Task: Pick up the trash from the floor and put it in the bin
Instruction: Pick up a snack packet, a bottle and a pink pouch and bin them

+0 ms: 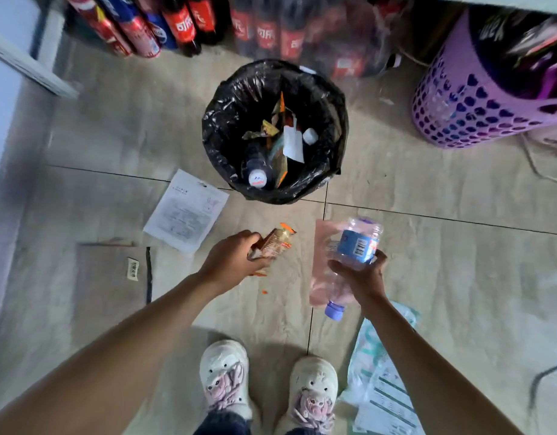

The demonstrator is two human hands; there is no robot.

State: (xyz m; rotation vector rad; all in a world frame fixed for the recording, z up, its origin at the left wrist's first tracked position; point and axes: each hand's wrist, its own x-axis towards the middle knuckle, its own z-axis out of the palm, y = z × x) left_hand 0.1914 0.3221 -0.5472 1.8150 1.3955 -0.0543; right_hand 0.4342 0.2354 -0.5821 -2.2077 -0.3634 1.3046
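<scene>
Roughly halfway, I'd say. The bin (333, 98) already has a bottle and a few wrappers in it. My left hand (231, 262) is closed around one snack wrapper (275, 243), my right hand (363, 277) is wrapped round one plastic bottle (355, 246), cap pointing down, both held just short of the bin. On the floor I count: one white packet (186, 211) beside the bin, one pink pouch (322, 262) under the bottle, one clear bag (380, 381) by my right foot, one small label (133, 269), plus orange scraps.
</scene>
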